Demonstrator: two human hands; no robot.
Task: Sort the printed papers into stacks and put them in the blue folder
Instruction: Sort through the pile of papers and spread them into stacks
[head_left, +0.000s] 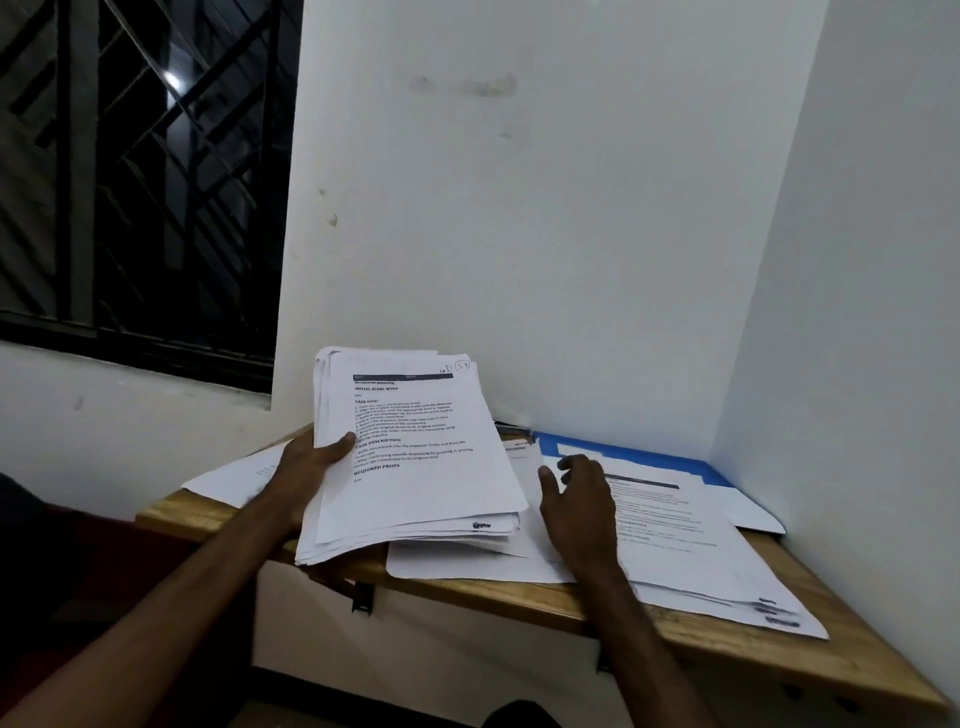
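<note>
My left hand (309, 470) grips a thick stack of printed papers (415, 457) by its left edge, thumb on the top sheet, and holds it tilted up above the wooden shelf. My right hand (579, 506) hovers with relaxed, spread fingers over a second spread of printed sheets (691, 540) lying flat on the shelf; contact with them is unclear. The blue folder (623, 452) lies under those sheets at the back right, only its far edge showing. Loose white sheets (467, 564) lie under the held stack.
The narrow wooden shelf (519, 597) is fixed into a white wall corner, walls close behind and on the right. One sheet (234, 478) overhangs the shelf's left end. A dark barred window (140, 171) is at upper left. Metal brackets hang under the shelf's front edge.
</note>
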